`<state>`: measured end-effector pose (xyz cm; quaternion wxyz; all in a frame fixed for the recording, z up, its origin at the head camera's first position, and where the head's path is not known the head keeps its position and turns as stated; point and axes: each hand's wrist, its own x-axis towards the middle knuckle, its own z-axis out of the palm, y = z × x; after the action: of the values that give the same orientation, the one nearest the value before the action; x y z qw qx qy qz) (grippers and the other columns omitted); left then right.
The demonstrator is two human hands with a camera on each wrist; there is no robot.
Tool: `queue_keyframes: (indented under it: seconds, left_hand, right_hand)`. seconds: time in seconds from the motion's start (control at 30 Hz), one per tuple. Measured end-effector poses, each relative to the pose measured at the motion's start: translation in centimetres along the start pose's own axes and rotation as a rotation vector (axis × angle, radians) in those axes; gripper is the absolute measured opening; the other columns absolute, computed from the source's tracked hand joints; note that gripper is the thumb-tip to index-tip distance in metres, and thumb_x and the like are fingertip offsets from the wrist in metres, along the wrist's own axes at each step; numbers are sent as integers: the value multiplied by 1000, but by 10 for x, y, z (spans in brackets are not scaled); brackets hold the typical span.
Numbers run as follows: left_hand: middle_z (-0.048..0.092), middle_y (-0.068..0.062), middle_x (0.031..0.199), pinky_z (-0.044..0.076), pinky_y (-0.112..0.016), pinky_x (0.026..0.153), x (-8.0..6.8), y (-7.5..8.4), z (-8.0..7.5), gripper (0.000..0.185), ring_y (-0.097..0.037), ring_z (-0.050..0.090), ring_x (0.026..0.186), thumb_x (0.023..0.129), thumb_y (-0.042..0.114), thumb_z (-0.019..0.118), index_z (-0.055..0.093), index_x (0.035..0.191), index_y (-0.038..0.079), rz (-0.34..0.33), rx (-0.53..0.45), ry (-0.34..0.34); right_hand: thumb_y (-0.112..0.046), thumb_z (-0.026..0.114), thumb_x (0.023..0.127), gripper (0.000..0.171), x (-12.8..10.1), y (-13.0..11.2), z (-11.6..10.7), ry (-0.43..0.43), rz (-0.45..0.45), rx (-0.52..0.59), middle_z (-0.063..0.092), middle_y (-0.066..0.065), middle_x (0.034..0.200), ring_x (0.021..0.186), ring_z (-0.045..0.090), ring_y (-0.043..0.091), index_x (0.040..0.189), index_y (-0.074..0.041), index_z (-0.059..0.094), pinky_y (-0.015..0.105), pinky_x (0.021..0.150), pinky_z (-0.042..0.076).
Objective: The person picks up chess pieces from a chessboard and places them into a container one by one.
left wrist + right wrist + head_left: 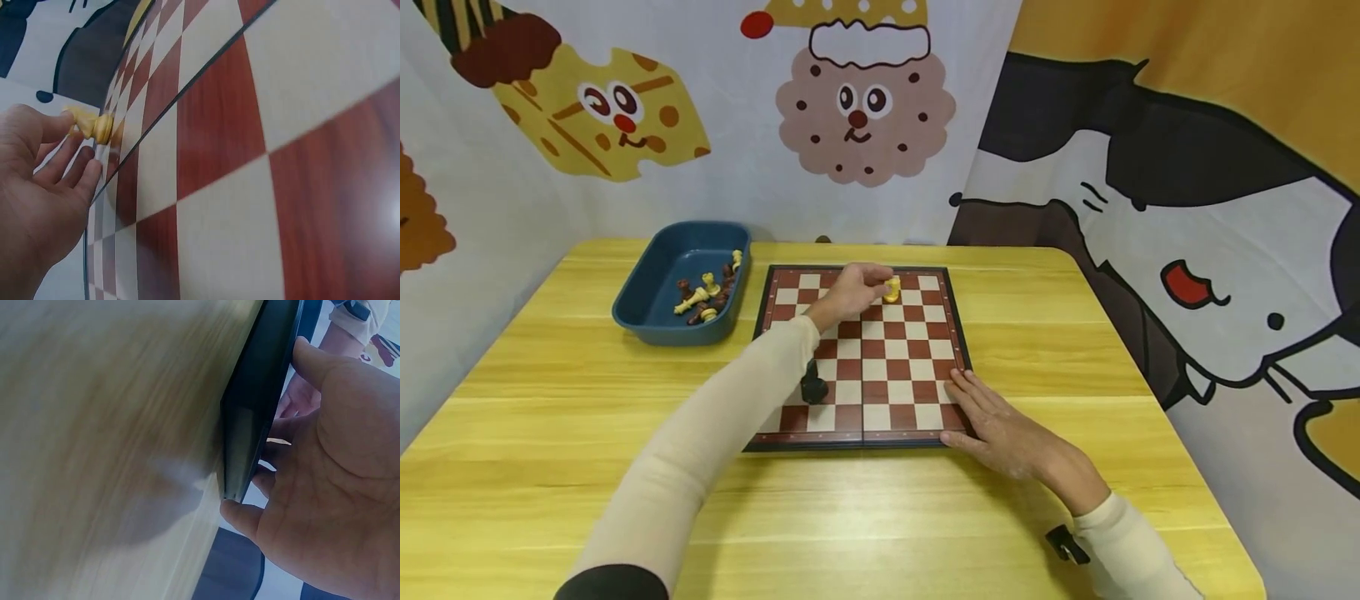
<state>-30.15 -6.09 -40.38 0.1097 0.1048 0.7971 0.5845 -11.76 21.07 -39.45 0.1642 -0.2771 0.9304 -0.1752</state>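
Observation:
A red-and-cream chessboard [897, 343] with a dark border lies flat on the table. Near its far edge, my left hand [853, 292] pinches a yellow chess piece [891, 290] between thumb and fingers. In the left wrist view the chess piece [94, 125] has its round base toward the board; whether the base touches a square I cannot tell. Against the board's near right side rests my right hand [1000, 425], its fingers extended over the border. The right wrist view shows that hand [337, 469] along the board's dark side edge [250, 419].
A blue tray [647, 321] with several yellow and brown chess pieces [707, 292] stands left of the board. The left sleeve [700, 442] crosses the board's left part. Behind the wooden table [880, 517] hangs a cartoon-printed cloth [715, 204].

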Motion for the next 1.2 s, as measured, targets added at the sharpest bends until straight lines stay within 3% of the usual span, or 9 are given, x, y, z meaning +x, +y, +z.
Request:
queue_keyframes:
  seconds: [0.23, 0.57, 0.9, 1.2]
  left_hand:
    - [65, -13, 126, 54, -31, 79, 7, -5, 9, 27, -23, 61, 110, 103, 8, 63, 70, 127, 0, 39, 108, 43]
    - [70, -13, 119, 55, -32, 83, 4, -4, 16, 24, -22, 65, 104, 100, 8, 68, 73, 122, 1, 122, 214, 120]
    - [72, -13, 113, 57, -31, 78, 0, -10, 19, 24, -20, 69, 93, 100, 6, 67, 72, 122, -2, 146, 191, 159]
    - [71, -13, 113, 57, -31, 81, 2, -5, 21, 22, -22, 67, 99, 100, 3, 66, 72, 120, -3, 128, 180, 153]
  right_hand:
    - [-58, 44, 105, 83, 0, 3, 4, 7, 5, -35, 8, 13, 169, 154, 3, 32, 162, -3, 20, 56, 119, 17]
    - [-58, 41, 106, 83, 2, 4, 8, 8, 9, -31, 7, 14, 169, 154, 2, 32, 162, -2, 18, 57, 119, 15]
    - [-56, 42, 107, 81, 3, 3, 9, 2, 14, -27, 7, 13, 169, 154, 2, 30, 162, -3, 18, 55, 120, 15]
    - [-53, 44, 107, 80, 0, 0, 4, 2, 10, -7, 8, 17, 168, 154, 3, 34, 162, 0, 19, 59, 118, 16]
